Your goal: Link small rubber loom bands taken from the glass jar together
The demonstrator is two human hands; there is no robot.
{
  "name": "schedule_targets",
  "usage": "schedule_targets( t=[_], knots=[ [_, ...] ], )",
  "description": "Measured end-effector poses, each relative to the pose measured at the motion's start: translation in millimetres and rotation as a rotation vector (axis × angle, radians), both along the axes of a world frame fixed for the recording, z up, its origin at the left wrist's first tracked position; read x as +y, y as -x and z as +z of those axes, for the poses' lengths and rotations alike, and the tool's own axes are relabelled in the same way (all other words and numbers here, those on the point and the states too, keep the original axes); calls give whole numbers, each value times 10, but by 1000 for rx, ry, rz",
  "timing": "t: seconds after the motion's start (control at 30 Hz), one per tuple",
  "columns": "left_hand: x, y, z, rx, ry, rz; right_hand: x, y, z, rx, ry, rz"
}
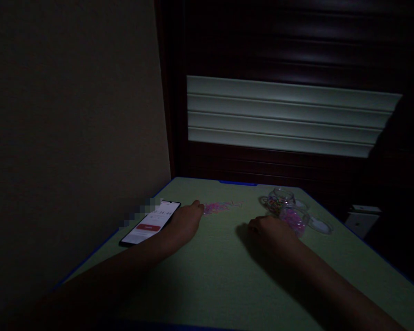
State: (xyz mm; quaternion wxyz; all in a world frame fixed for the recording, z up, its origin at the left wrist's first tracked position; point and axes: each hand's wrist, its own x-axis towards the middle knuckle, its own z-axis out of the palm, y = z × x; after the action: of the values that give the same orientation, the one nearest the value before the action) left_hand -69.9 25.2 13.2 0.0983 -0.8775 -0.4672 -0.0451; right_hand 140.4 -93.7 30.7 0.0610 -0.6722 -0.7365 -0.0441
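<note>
My left hand (187, 223) rests low over the table beside the phone, its fingers drawn together at the left end of a loose pile of pink and purple small elastic bands (216, 208). Whether a band is between those fingers is hidden. My right hand (271, 232) is curled closed just above the table; the dim light hides what its fingers hold, if anything. Right behind it is a clear jar (305, 215) with pink elastic bands (294, 220) in it. Farther back stands a second clear jar (282, 195), with multicoloured bands at it.
A phone (148, 225) with a lit timer screen lies along the left of the green table (214, 276). A round lid (320, 225) lies right of the jars. A wall (76, 115) borders the left side, and a dark slatted panel (279, 115) stands behind the table.
</note>
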Motion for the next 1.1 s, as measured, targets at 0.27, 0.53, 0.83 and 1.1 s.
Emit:
schedule_targets(
  t=[0.27,0.53,0.83,1.1],
  knots=[
    [34,6,-72,-31,-8,-16,10,1,13,3,36,-25],
    [25,-1,-95,-44,-19,-11,13,-10,-7,6,12,-16],
    [-10,-37,-80,-74,-4,-7,7,-7,-7,18,1,-8],
    [-67,-50,-67,-113,31,-44,13,-6,-2,11,1,-5]
  ],
)
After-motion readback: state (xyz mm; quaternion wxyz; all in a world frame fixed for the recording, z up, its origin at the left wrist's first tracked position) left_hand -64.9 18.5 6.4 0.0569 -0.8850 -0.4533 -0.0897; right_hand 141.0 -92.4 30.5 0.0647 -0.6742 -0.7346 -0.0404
